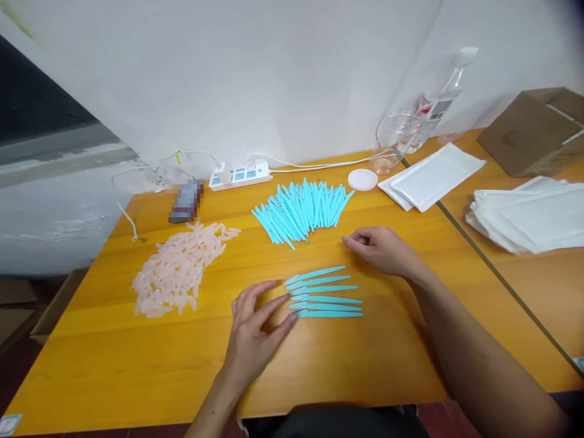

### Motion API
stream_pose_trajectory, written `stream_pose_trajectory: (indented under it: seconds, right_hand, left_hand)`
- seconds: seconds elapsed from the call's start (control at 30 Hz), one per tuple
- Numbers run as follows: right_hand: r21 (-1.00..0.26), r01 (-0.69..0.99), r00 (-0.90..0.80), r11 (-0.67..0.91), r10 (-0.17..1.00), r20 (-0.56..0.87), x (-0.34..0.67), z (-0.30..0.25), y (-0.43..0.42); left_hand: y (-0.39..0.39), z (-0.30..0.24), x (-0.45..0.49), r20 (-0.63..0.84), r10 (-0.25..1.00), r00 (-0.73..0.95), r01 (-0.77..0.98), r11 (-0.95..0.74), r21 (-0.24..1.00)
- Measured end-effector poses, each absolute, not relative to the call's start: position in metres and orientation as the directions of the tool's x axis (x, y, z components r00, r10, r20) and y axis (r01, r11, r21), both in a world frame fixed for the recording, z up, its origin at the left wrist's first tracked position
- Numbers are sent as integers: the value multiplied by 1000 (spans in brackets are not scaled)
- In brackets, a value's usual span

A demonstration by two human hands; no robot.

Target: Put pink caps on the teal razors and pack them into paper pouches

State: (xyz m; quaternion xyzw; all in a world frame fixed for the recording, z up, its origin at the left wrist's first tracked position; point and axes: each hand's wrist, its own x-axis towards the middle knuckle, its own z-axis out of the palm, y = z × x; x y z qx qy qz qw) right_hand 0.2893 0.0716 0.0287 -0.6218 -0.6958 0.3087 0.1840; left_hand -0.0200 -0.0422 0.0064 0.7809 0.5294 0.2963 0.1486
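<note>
Several turquoise eyebrow razors (323,291) lie in a loose row on the wooden table, slim handles to the right and blade ends to the left. My left hand (253,325) is open, fingers apart, its fingertips at the left ends of the row; the index finger and thumb seem to touch the lower razors. My right hand (381,248) is beyond the row's right end, fingers curled and thumb near the index finger, nothing visible in it. Behind the row is a heap of similar turquoise razors (303,210). Farther left lies a heap of small pale pink translucent pieces (176,271), shaped like narrow caps.
A white power strip (240,176) with cables stands against the wall, beside a blurred dark phone-like object (186,202). Toward the right are a round lid (362,179), a clear jar (387,158), a plastic bottle (433,109), white packets (438,176) and a cardboard box (524,131).
</note>
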Motion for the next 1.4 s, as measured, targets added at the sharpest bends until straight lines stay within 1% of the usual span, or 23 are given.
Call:
stream_pose_trajectory:
  seconds: [0.1, 0.17, 0.23, 0.3, 0.37, 0.4, 0.5, 0.63, 0.7, 0.77, 0.83, 0.87, 0.97, 1.03, 1.07, 1.13, 1.2, 1.3, 1.4]
  right_hand:
    - [-632, 772, 5, -72, 994, -107, 294, 16, 83]
    - [-619, 777, 82, -115, 993, -81, 295, 8, 93]
    - [-607, 783, 134, -138, 990, -52, 291, 3, 106]
    - [-584, 794, 175, -169, 983, -47, 284, 1, 121]
    - [-549, 805, 215, -224, 973, -81, 276, 1, 138]
    - [-531, 809, 234, -253, 967, -103, 273, 2, 145]
    - [-515, 799, 257, -309, 951, -171, 267, 5, 163]
    - [-551, 757, 240, -350, 934, -264, 271, 10, 172]
    - [-565, 748, 244, -349, 936, -256, 278, 14, 169]
    - [-593, 744, 246, -307, 952, -183, 287, 18, 162]
    - [-658, 719, 202, -221, 974, -107, 295, 22, 150]
    - [-709, 684, 148, -171, 984, -94, 299, 24, 143]
    - [-870, 488, -117, -67, 983, -142, 303, 24, 120]
    - [-919, 390, -286, -52, 942, -175, 301, 22, 106]
    - [-926, 376, -347, -41, 920, -182, 299, 20, 100]
    - [-917, 400, -437, 7, 880, -184, 293, 17, 91]
    - [-892, 446, -494, 72, 851, -178, 286, 16, 85]
    - [-862, 488, -543, 139, 822, -175, 278, 16, 81]
    - [-843, 513, -544, 160, 821, -176, 272, 16, 79]
  left_hand:
    - [-37, 15, -48, 330, 939, 100, 764, -285, 579]
    - [-33, 18, -76, 345, 938, 18, 811, -216, 544]
    - [-31, 18, -105, 335, 941, -49, 888, -113, 446]
    - [-29, 16, -130, 284, 950, -133, 953, 44, 299]
    - [-28, 13, -145, 211, 954, -214, 968, 178, 179]
    - [-27, 12, -150, 175, 955, -240, 965, 216, 148]
    - [-24, 9, -155, 108, 959, -260, 959, 244, 145]
    - [-22, 10, -159, 101, 961, -256, 954, 235, 186]
    - [-21, 11, -165, 124, 958, -257, 946, 224, 234]
    - [-22, 12, -173, 150, 954, -258, 939, 211, 272]
    - [-23, 13, -184, 163, 958, -234, 944, 184, 274]
    - [-24, 13, -189, 163, 963, -215, 950, 168, 262]
    - [-25, 12, -200, 137, 983, -118, 970, 85, 227]
    - [-25, 13, -203, 83, 996, -38, 975, 19, 222]
    - [-25, 14, -203, 59, 998, -6, 976, -7, 220]
    - [-24, 16, -201, 36, 999, 23, 979, -30, 202]
    - [-23, 18, -198, 55, 998, 34, 983, -44, 180]
    - [-22, 17, -197, 103, 992, 80, 979, -97, 180]
    - [-23, 13, -199, 146, 982, 116, 972, -142, 185]
